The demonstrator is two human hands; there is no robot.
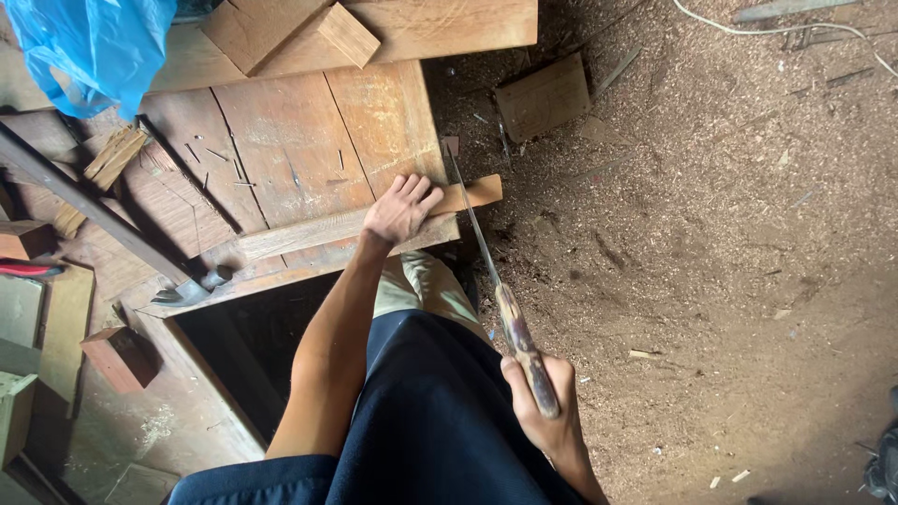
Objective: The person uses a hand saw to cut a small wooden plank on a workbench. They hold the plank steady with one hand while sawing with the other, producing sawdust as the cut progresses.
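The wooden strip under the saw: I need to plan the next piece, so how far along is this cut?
Done: the long pale wooden strip lies across the worn plank workbench, its end overhanging the edge. In hand: the left hand presses it flat while the right hand grips the wooden-handled handsaw, whose blade meets the strip near that edge. Left: the short overhanging end looks attached; cut depth cannot be told.

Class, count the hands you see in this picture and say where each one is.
2. The left hand presses flat on the wooden strip at the workbench edge; the right hand grips the saw handle lower right. None seem hidden.
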